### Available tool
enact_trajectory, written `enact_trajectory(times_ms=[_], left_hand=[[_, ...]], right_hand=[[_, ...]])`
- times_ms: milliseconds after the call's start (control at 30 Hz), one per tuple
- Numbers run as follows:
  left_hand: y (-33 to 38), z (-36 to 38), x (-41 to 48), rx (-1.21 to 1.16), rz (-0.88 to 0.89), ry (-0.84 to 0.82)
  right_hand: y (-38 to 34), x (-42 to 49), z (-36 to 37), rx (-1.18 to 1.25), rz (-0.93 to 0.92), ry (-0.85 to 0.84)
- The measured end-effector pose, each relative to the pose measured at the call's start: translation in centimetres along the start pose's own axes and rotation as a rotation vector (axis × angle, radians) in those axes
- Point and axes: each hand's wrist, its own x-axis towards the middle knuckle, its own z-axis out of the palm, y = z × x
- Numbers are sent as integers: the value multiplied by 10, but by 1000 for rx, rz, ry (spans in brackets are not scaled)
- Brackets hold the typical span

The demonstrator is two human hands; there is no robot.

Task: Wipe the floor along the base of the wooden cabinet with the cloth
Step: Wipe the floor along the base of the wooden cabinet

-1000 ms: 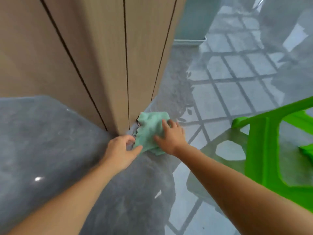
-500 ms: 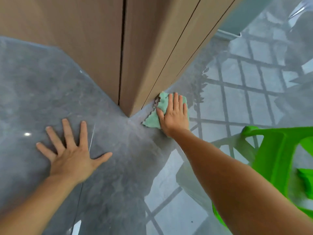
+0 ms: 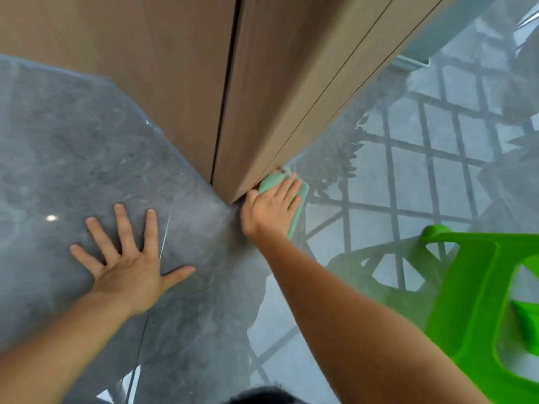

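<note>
Right hand (image 3: 269, 209) grip was flat, palm pinning the cloth (image 3: 293, 199) to the floor (image 3: 87, 147) against the cabinet (image 3: 262, 97) corner. Cabinet base ran up-right from there. Left hand (image 3: 128, 266) splayed, holding nothing, farther off.

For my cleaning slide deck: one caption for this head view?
Right hand presses a green cloth against the wooden cabinet corner while the left hand braces flat on the floor.

Glossy grey floor (image 3: 73, 135) bears a cloth (image 3: 296, 211), green stool (image 3: 478, 293) and cabinet (image 3: 262, 97).
</note>
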Motion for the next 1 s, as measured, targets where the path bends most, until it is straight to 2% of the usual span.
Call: enact_trajectory(times_ms=[167, 267, 333, 400, 533, 600, 667, 833, 900, 1000], left_hand=[[2, -6, -4, -23, -10, -46], [-2, 0, 2, -13, 12, -15], [-6, 8, 7, -20, 36, 39], [-10, 16, 13, -48, 71, 95], [-16, 22, 24, -133, 103, 88], [-18, 23, 26, -163, 105, 90], [-14, 20, 23, -152, 75, 120], [-8, 12, 10, -67, 14, 80], [-7, 9, 5, -10, 10, 39], [-3, 5, 5, 7, 25, 49]], right_hand=[[17, -55, 3, -130, -480, -191], [59, -27, -14, -429, -831, -158], [87, 8, -29, -583, -968, -126], [105, 44, -41, -569, -853, -94], [111, 111, -58, -307, -225, -59], [99, 122, -62, -310, -97, -80], [86, 110, -62, -342, -119, -165], [103, 38, -58, -354, -602, -307], [99, 18, -51, -291, -567, -319], [58, 1, -26, -133, -276, -237]])
